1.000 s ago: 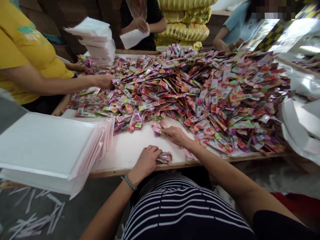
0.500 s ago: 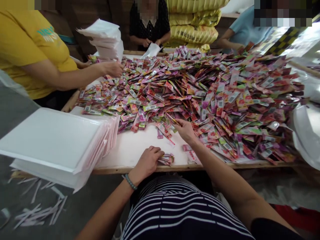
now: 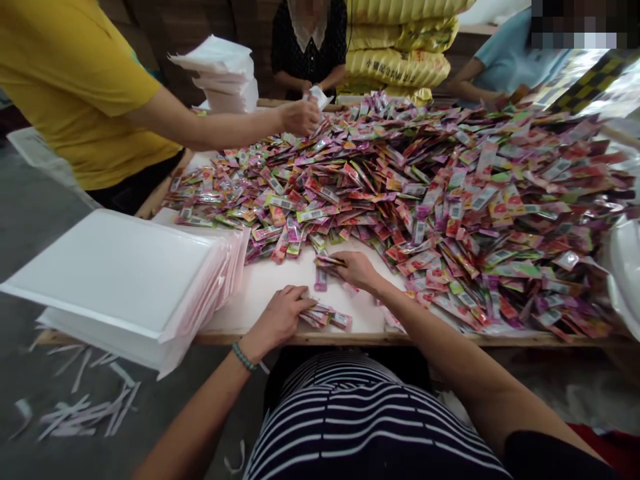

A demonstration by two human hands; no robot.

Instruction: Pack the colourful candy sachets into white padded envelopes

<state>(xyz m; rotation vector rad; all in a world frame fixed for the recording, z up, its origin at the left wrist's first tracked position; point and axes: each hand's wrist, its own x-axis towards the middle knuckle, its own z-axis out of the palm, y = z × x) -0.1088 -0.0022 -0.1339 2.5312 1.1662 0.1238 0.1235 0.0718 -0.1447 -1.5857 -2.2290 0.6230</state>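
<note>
A wide heap of small colourful sachets (image 3: 425, 180) covers most of the white table (image 3: 270, 287). My left hand (image 3: 280, 313) rests near the table's front edge, fingers closed on a small bundle of sachets (image 3: 327, 317). My right hand (image 3: 357, 270) lies just beyond it at the edge of the heap, pinching a few sachets (image 3: 327, 261) between thumb and fingers. Several loose sachets lie between my two hands.
A stack of white bags (image 3: 130, 280) overhangs the table's left front corner. A person in yellow (image 3: 85, 87) reaches an arm over the heap from the left. Two more people work at the far side, beside another white bag stack (image 3: 223, 73) and yellow sacks (image 3: 400, 60).
My right hand drew back from the heap toward me with sachets in its fingers. My left hand's bundle has grown. The person in yellow stretched an arm further across the heap.
</note>
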